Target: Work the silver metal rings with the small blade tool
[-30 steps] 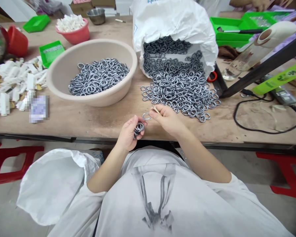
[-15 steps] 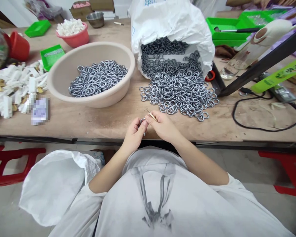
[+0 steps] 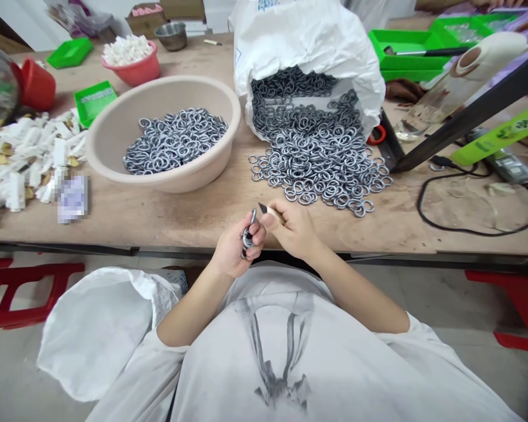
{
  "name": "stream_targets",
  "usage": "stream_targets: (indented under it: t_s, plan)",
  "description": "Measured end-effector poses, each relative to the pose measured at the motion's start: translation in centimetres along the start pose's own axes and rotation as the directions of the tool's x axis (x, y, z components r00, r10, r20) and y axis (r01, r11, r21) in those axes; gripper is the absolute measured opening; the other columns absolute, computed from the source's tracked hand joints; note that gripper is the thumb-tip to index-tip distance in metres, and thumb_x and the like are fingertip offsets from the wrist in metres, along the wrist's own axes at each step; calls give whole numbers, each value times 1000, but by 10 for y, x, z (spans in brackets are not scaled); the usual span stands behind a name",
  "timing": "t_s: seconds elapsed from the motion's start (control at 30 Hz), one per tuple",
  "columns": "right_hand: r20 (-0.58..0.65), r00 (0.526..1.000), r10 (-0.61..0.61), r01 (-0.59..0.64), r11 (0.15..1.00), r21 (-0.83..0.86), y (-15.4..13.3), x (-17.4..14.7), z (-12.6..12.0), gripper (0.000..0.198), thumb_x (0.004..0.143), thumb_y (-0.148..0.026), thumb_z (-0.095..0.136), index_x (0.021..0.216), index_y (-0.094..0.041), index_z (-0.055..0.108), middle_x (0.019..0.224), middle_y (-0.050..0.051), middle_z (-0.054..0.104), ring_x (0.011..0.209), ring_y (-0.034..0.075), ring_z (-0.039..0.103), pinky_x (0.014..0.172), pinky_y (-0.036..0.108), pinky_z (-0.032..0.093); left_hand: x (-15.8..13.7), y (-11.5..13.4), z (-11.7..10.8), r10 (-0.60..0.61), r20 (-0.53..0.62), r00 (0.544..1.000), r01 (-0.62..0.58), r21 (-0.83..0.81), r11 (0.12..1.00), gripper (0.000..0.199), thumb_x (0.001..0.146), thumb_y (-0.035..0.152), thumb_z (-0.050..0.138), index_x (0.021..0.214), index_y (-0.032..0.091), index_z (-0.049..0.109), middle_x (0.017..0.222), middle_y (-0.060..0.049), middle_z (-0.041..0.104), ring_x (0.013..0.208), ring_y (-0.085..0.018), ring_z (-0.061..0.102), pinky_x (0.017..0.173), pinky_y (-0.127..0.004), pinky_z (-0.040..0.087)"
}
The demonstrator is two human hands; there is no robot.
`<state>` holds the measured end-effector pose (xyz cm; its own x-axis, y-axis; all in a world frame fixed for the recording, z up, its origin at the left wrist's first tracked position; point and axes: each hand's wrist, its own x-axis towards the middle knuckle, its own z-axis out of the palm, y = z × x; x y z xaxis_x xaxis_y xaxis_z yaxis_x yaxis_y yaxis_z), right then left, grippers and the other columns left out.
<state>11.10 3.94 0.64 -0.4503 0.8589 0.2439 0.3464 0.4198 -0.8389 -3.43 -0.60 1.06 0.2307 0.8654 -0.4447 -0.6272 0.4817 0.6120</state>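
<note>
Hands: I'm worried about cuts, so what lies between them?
In the head view, the dark pointed tip of the tool in the right hand, near the rings in the left hand.

Shirt (image 3: 356,363): plain white cloth, loose, softly rumpled, spread to both sides of the print
Print (image 3: 280,387): grey to near-black, ragged clump at the lower end, jagged pointed pieces to either side
Printed bands (image 3: 257,340): two, streaky grey, slanting inward from the top of the print to its clump
Left sleeve (image 3: 145,381): white, wide, creased, well left of the print, open-ended around the elbow
Right sleeve (image 3: 426,346): white, smoother, well right of the print, also open-ended around the elbow
Left hand (image 3: 237,243): bare, above and left of the print
Right hand (image 3: 294,228): bare, above the print
</note>
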Motion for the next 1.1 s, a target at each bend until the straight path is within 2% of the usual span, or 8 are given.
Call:
stream_targets:
  t_s: [0.23,0.53,0.7,0.77,0.83,0.9,0.97,1.1]
  plan:
    - [74,992,-102,118,963,-242,-13,-10,-3,47,99,-55,43,71,-20,56,72,3,58,66,15,47,64,31,29,1,-1,6,-34,-123,992,29,-43,999,42,95,43,54,63,17,42,45,5,43,28,-3,31,30,-14,18]
    - [59,988,-143,154,943,-295,-16,-13,-3,44,98,-51,49,66,-20,52,68,2,54,61,13,41,60,31,23,1,-7,2,46,-107,993,-48,-12,999,43,84,50,68,67,18,46,45,6,44,29,-4,34,31,-15,20]
    - [30,995,-97,101,974,-200,-13,-11,-1,43,97,-47,52,64,-19,55,65,0,53,61,12,43,60,29,25,-2,-7,2,80,-89,993,-80,10,997,44,79,49,74,67,17,46,47,7,45,32,-2,33,32,-14,20]
    - [-63,998,-29,18,987,-159,-4,-6,-3,45,96,-48,51,62,-20,51,60,-2,49,58,11,41,59,29,25,-5,-7,3,83,-38,996,-82,23,996,46,76,48,76,65,17,44,49,6,45,34,-2,33,32,-14,20]
    - [-207,977,48,-74,990,-119,6,1,-8,47,96,-51,50,60,-21,44,55,-4,41,55,11,37,57,29,23,-8,-7,5,73,27,997,-74,35,997,48,74,48,78,64,17,43,50,6,46,34,-2,33,33,-14,21]
    - [-283,955,87,-109,992,-61,12,5,-11,46,95,-52,50,62,-21,44,54,-5,37,55,11,36,57,29,24,-10,-8,6,76,51,996,-79,41,996,49,73,49,79,63,17,43,51,6,46,34,-2,33,33,-15,21]
    - [-227,970,85,-82,996,21,11,7,-10,39,91,-54,57,71,-21,53,60,-5,46,58,12,42,58,27,29,-10,-10,6,99,33,995,-101,41,994,50,72,51,80,64,17,44,51,6,46,35,-2,33,33,-15,21]
    - [6,998,57,-56,961,271,0,2,3,35,82,-53,72,95,-22,62,77,-2,65,69,14,60,63,26,44,-8,-12,6,165,-31,986,-163,56,985,49,71,51,80,64,17,45,50,5,48,37,-3,35,34,-14,23]
